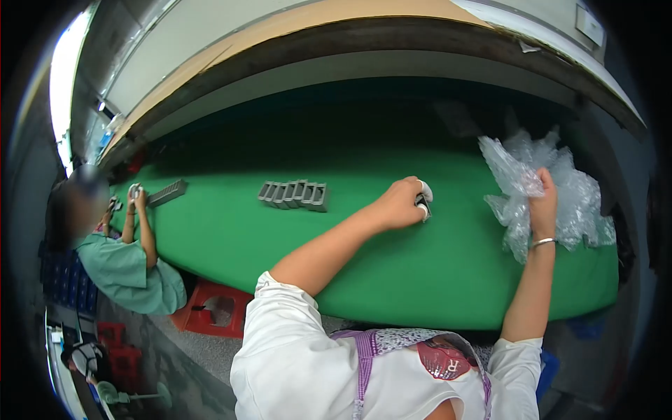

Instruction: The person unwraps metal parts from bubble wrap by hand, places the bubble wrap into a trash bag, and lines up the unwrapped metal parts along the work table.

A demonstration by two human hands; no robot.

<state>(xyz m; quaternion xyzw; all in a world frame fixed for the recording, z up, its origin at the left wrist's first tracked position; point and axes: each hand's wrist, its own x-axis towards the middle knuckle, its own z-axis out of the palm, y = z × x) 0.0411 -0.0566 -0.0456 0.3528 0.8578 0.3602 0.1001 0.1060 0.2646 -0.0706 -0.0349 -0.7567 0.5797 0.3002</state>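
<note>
Shirt (301,364) print (446,358): "R" reads, rest too small. Desk (378,280) near edge runs just past the shirt. Left hand (404,204): grip closed on what looks like a small dark part (423,201), mostly hidden. Right hand (544,199): grip closed on clear plastic wrap (513,168) toward the desk's right end. Grey pieces (292,195) in a row well left, green surface between.

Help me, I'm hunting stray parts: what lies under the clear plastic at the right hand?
Green tabletop shows beside the clear plastic, which the right hand grips. Whatever lies directly beneath is covered, so I can't tell.
</note>
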